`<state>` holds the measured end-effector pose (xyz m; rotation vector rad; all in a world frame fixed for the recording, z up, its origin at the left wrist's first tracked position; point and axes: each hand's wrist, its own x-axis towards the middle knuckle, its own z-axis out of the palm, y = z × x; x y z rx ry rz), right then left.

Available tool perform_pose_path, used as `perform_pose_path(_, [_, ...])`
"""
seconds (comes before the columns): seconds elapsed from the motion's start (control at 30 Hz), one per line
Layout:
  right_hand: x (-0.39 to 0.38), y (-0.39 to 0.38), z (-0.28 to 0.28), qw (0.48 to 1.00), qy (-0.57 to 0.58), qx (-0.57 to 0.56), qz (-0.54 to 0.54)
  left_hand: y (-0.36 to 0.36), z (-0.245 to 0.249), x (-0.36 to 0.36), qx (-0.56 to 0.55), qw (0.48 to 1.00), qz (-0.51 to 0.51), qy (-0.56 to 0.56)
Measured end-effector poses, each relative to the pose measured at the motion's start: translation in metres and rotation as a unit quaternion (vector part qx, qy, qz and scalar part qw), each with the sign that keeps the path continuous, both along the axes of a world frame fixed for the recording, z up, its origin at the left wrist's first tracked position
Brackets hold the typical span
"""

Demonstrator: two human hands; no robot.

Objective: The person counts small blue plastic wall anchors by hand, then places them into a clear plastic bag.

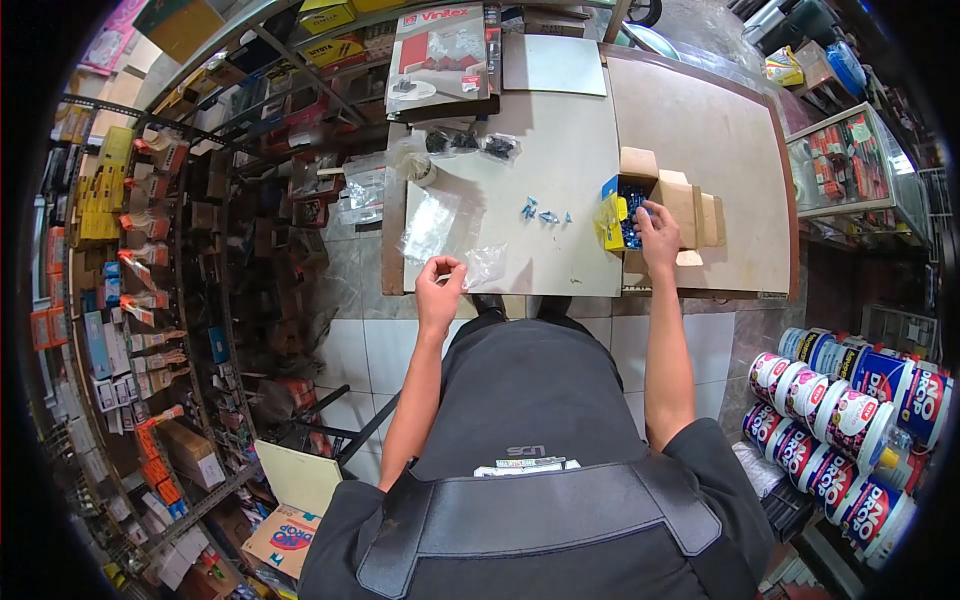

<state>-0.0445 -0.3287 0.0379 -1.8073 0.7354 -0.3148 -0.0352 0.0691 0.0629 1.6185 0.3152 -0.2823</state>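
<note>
My left hand is closed at the table's near edge, pinching the corner of a small clear plastic bag. Over the open cardboard box, my right hand has its fingertips drawn together among small blue pieces; what lies between them is too small to make out. A few loose blue pieces lie on the table left of the box. Behind my left hand, a larger stack of clear plastic bags lies flat.
A Vinilex catalogue and a pale board lie at the table's far side. Packets with black contents sit nearer. Stocked shelves stand left, paint tubs on the right, a glass case beyond.
</note>
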Motion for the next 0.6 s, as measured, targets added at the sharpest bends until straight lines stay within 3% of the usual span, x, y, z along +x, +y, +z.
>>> perform_pose_path(0.17, [-0.006, -0.004, 0.002, 0.998, -0.031, 0.062, 0.007, 0.0, 0.003, 0.0, -0.004, 1.0, -0.007, -0.001])
perform_pose_path(0.23, [-0.008, -0.004, 0.008, 0.977, -0.041, 0.207, -0.027, 0.0, 0.002, -0.001, -0.008, 1.0, -0.009, -0.001])
perform_pose_path(0.27, [-0.01, -0.002, 0.01, 0.977, -0.041, 0.207, -0.027, 0.001, 0.002, -0.001, -0.012, 1.0, -0.01, -0.001])
perform_pose_path(0.33, [-0.014, 0.006, 0.015, 0.911, -0.092, 0.402, -0.03, 0.002, 0.002, -0.001, -0.009, 1.0, -0.01, 0.0])
perform_pose_path(0.37, [-0.014, 0.009, 0.017, 0.911, -0.092, 0.402, -0.031, 0.002, 0.001, -0.001, -0.006, 1.0, -0.01, 0.0])
perform_pose_path(0.43, [-0.014, 0.021, 0.024, 0.856, -0.128, 0.5, 0.003, 0.002, 0.003, -0.002, -0.003, 1.0, -0.011, -0.002])
perform_pose_path(0.6, [-0.01, 0.048, 0.04, 0.836, -0.129, 0.533, 0.002, 0.001, 0.007, -0.003, -0.005, 1.0, -0.003, -0.005])
